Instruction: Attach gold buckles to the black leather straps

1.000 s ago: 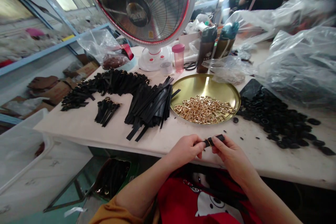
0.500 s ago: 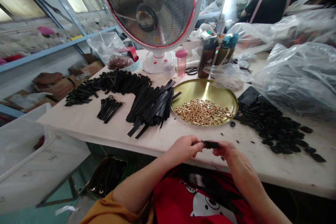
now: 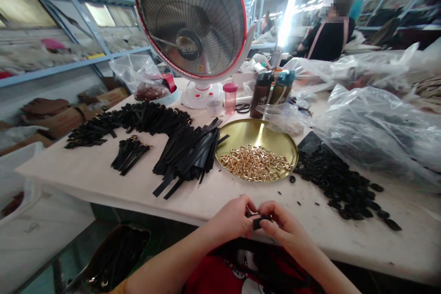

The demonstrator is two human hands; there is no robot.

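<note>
My left hand (image 3: 231,218) and my right hand (image 3: 283,226) meet at the table's near edge, both pinched on a short black strap piece (image 3: 259,222). Beyond them a round gold tray (image 3: 257,133) holds a heap of small gold buckles (image 3: 253,163). A pile of long black straps (image 3: 188,151) lies left of the tray. A small bundle of strap pieces (image 3: 129,154) and a long row of finished ones (image 3: 131,120) lie further left. Black rings (image 3: 336,179) are heaped to the right.
A large heater dish on a white stand (image 3: 193,23) rises at the back, with a pink cup (image 3: 229,97) and two bottles (image 3: 270,87) beside it. Big clear plastic bags (image 3: 375,133) fill the right side. A person (image 3: 327,32) works far behind. Shelves stand left.
The camera view has tilted up. My hands have come closer together and nearer to me, and the strap piece between them now looks shorter, folded in the fingers.
</note>
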